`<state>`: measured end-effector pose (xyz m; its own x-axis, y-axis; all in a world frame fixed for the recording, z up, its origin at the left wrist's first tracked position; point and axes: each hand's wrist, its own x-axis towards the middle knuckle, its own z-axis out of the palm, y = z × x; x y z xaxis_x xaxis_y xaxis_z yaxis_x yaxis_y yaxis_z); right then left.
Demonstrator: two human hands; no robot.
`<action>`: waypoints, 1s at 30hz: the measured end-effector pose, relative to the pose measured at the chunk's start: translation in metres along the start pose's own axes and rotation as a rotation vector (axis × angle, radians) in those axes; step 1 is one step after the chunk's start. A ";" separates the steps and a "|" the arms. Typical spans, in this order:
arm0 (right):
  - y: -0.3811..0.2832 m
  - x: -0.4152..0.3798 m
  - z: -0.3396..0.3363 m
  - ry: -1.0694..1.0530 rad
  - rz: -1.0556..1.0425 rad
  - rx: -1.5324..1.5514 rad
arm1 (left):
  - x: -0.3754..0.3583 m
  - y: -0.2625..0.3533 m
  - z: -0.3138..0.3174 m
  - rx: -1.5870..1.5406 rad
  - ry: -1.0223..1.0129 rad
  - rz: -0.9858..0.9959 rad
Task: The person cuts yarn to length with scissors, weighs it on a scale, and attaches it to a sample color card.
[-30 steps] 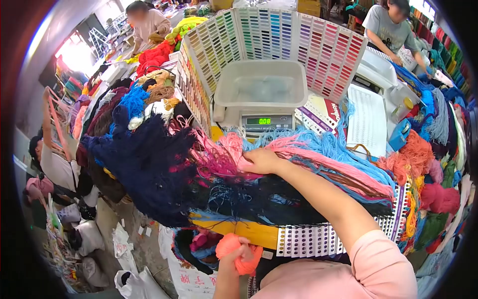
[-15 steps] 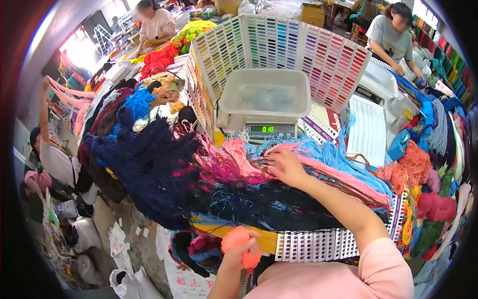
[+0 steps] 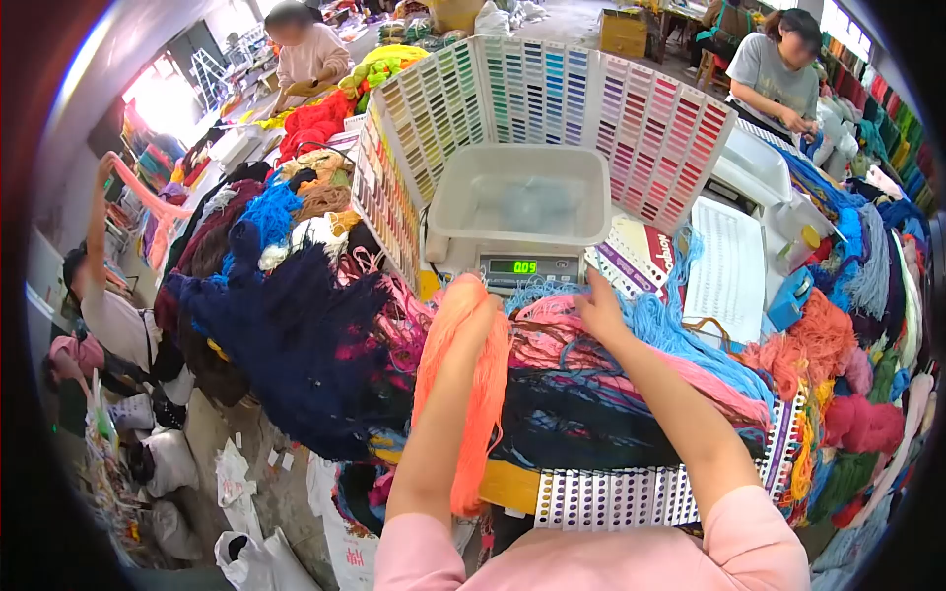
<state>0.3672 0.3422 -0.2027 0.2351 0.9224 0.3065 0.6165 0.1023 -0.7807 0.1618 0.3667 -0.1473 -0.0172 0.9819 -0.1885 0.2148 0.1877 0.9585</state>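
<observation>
A coral-orange skein of thread (image 3: 463, 394) hangs long and loose from my left hand (image 3: 477, 307), closed around its top end. It drapes over the front edge of the yarn pile. My right hand (image 3: 599, 307) is at the right front corner of the digital scale (image 3: 532, 267), fingers apart and holding nothing that I can see. Pink yarn (image 3: 552, 325) and light blue yarn (image 3: 670, 335) lie under and beside it. The scale's display reads 0.09, and a translucent plastic tub (image 3: 522, 192) sits on top.
A folding colour chart (image 3: 542, 89) stands behind the tub. Dark navy yarn (image 3: 286, 345) is heaped at left. To the right are a printed sheet (image 3: 727, 261) and a blue box (image 3: 791, 295). Co-workers are at the back left (image 3: 305, 59), back right (image 3: 774, 84) and far left (image 3: 113, 305).
My left hand has risen from the table's front edge to the scale, and the bunched coral skein now hangs open. My right hand has moved forward and right, off the pink yarn.
</observation>
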 end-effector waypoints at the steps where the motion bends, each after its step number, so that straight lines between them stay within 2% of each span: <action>1: -0.001 0.005 0.003 0.005 0.012 0.011 | 0.009 0.005 0.003 0.093 0.014 -0.075; 3: 0.001 0.016 0.004 -0.094 0.121 0.115 | 0.037 -0.015 0.003 0.183 -0.013 -0.120; 5: 0.010 0.019 0.011 -0.173 0.213 0.190 | 0.084 -0.074 0.015 0.280 0.121 -0.056; 6: 0.011 0.019 0.013 -0.203 0.268 0.213 | 0.114 -0.128 0.026 0.331 0.269 0.032; 8: 0.002 0.018 0.010 -0.165 0.245 0.311 | 0.071 -0.058 0.018 0.534 0.244 0.035; 9: -0.006 0.014 0.005 -0.151 0.239 0.359 | 0.070 -0.061 0.017 0.500 0.197 0.017; 10: -0.013 0.018 -0.003 -0.237 0.252 0.436 | 0.069 -0.065 0.016 0.464 0.151 -0.002; 12: -0.007 0.020 -0.004 -0.228 0.301 0.325 | 0.070 -0.067 0.011 0.509 0.056 0.021; 14: -0.011 0.019 -0.010 -0.246 0.350 0.281 | 0.067 -0.073 0.011 0.535 0.053 0.025; 17: -0.018 0.014 -0.019 -0.253 0.330 0.415 | 0.059 -0.082 0.013 0.525 0.066 0.014; 20: -0.024 0.011 -0.032 -0.301 0.405 0.217 | 0.049 -0.091 0.015 0.490 0.061 -0.013; 21: -0.019 0.009 -0.031 -0.278 0.330 0.218 | 0.047 -0.094 0.016 0.477 0.058 -0.024; 23: 0.003 0.005 -0.025 -0.231 0.174 0.225 | 0.045 -0.099 0.016 0.430 0.044 -0.056; 26: 0.033 0.015 -0.024 -0.370 0.187 0.265 | 0.047 -0.110 0.012 0.243 0.010 -0.151; 28: 0.003 0.015 -0.039 -0.027 0.375 0.532 | 0.042 -0.115 0.011 -0.084 -0.057 -0.289; 29: -0.020 0.014 -0.052 0.153 0.469 0.657 | 0.026 -0.089 0.010 -0.264 -0.112 -0.390; 30: -0.042 0.018 -0.065 0.100 0.654 0.875 | 0.007 -0.064 0.010 -0.368 -0.087 -0.324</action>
<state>0.3944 0.3299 -0.1287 0.4070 0.8641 -0.2961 -0.3870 -0.1305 -0.9128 0.1572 0.3614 -0.2120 0.0594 0.8688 -0.4916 -0.1473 0.4947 0.8565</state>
